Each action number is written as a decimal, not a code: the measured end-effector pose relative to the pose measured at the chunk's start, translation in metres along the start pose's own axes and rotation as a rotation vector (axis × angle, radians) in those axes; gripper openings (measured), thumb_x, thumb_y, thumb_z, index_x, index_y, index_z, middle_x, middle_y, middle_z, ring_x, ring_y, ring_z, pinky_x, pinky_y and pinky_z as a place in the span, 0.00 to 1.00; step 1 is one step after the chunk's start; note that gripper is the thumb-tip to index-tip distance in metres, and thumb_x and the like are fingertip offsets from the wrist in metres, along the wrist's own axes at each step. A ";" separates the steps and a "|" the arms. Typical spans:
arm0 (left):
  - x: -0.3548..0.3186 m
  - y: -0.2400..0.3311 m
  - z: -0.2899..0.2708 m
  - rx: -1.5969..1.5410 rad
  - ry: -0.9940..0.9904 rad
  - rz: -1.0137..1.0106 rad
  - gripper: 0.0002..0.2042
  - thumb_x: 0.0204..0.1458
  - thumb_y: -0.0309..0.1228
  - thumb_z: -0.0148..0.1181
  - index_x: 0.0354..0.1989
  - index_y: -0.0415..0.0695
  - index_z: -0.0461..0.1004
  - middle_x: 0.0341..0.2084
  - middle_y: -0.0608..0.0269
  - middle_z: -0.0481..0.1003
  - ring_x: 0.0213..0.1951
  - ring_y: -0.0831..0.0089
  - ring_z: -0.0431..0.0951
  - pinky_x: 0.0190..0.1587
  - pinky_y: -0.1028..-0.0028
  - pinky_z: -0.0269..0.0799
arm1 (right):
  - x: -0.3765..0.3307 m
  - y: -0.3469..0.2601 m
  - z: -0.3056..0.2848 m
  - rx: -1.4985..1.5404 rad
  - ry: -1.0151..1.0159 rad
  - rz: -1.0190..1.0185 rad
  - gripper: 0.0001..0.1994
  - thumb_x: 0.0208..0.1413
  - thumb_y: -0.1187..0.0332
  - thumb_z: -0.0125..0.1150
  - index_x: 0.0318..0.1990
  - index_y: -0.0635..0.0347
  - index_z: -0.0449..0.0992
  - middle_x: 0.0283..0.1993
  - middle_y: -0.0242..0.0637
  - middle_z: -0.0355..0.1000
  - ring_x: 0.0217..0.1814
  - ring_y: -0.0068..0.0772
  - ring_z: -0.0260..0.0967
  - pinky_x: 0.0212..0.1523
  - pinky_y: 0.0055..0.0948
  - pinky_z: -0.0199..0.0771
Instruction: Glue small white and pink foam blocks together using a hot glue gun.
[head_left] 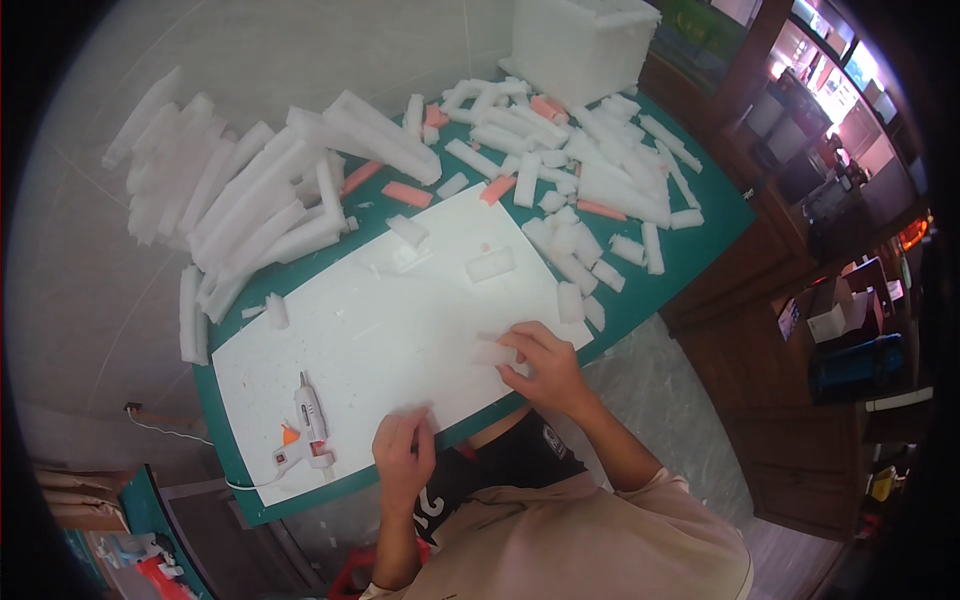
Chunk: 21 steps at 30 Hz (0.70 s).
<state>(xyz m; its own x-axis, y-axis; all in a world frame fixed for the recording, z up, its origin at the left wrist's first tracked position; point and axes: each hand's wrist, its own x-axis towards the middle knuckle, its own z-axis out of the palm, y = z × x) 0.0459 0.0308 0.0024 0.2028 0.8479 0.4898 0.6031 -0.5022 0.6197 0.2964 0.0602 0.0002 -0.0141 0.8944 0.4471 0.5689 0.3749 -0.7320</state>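
Observation:
A large white foam board (400,320) lies on a green table (700,235). My right hand (545,365) presses a small white foam block (492,352) down onto the board near its front edge. At that same front edge my left hand (405,455) rests, fingers curled on the rim and holding nothing loose. A white glue gun (308,425) with an orange trigger lies on the board to the left of my left hand. Two more small foam blocks (490,264) sit farther back on the board.
Several long white foam strips (250,200) pile up at the table's left end and spill onto the floor. Short white and pink foam offcuts (590,160) cover the far right of the table. A big white foam box (580,45) stands behind. Wooden cabinets (800,330) are to the right.

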 end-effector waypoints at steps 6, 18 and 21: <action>-0.005 -0.005 0.002 0.046 -0.038 0.026 0.09 0.48 0.18 0.61 0.38 0.39 0.79 0.24 0.56 0.73 0.27 0.58 0.73 0.32 0.63 0.68 | -0.001 0.004 0.001 0.036 0.010 -0.029 0.15 0.47 0.74 0.70 0.44 0.61 0.78 0.44 0.39 0.73 0.28 0.30 0.72 0.30 0.27 0.74; -0.003 -0.005 0.002 0.055 -0.029 0.040 0.08 0.48 0.20 0.62 0.38 0.40 0.79 0.25 0.57 0.73 0.29 0.57 0.74 0.34 0.63 0.69 | 0.000 0.002 0.005 0.043 0.015 -0.017 0.14 0.47 0.75 0.70 0.44 0.62 0.79 0.43 0.38 0.74 0.27 0.26 0.72 0.27 0.25 0.73; -0.003 -0.004 0.003 0.066 -0.041 0.036 0.08 0.48 0.20 0.63 0.38 0.40 0.79 0.25 0.57 0.73 0.29 0.58 0.74 0.34 0.63 0.69 | 0.004 -0.004 0.002 0.027 0.027 -0.012 0.15 0.48 0.74 0.71 0.45 0.62 0.79 0.43 0.37 0.74 0.26 0.26 0.70 0.27 0.25 0.72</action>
<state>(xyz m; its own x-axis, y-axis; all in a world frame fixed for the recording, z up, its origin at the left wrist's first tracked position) 0.0447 0.0310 -0.0031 0.2563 0.8363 0.4848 0.6440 -0.5217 0.5595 0.2920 0.0626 0.0039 0.0018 0.8831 0.4692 0.5468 0.3920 -0.7399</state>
